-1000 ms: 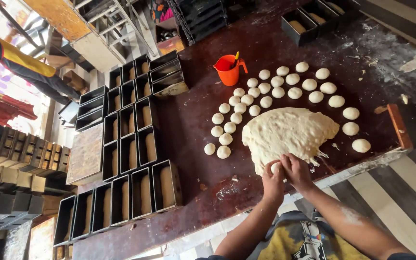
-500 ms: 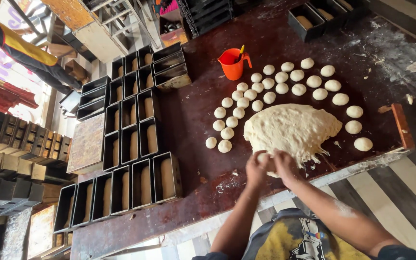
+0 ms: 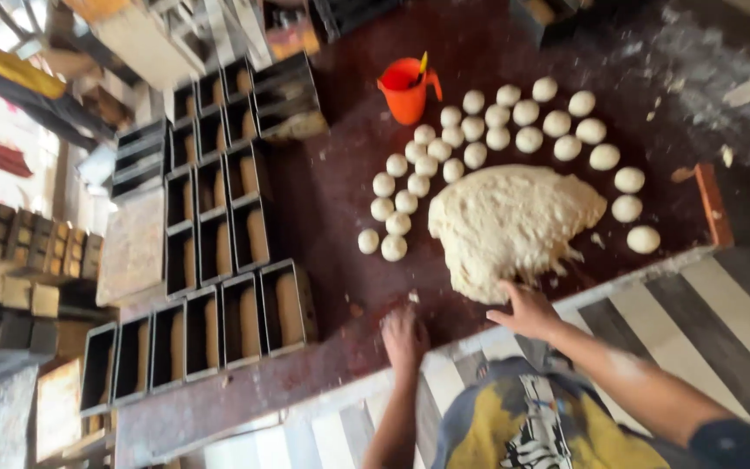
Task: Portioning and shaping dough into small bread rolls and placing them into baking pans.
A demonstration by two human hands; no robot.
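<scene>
A dark reddish-brown work table point(image 3: 340, 200) filled most of the view. Along its nine o'clock side stood rows of black loaf tins point(image 3: 219, 234), many with pale dough in them. Near the centre lay a big mass of pale dough point(image 3: 509, 226), ragged at its lower edge. Around it, from about nine o'clock over twelve to three o'clock, small round dough balls point(image 3: 496, 117) sat in an arc, close together but mostly apart from the mass. At eleven o'clock of the mass stood an orange plastic jug point(image 3: 405, 91) with something yellow sticking out of it.

The right hand point(image 3: 527, 310) lay at six o'clock of the dough mass, fingers spread wide, fingertips at the mass's lower edge, holding nothing. The left hand point(image 3: 404, 337) rested palm down on the table near its front edge, at about seven o'clock of the mass and apart from it; blur hid whether its fingers were spread or curled.
</scene>
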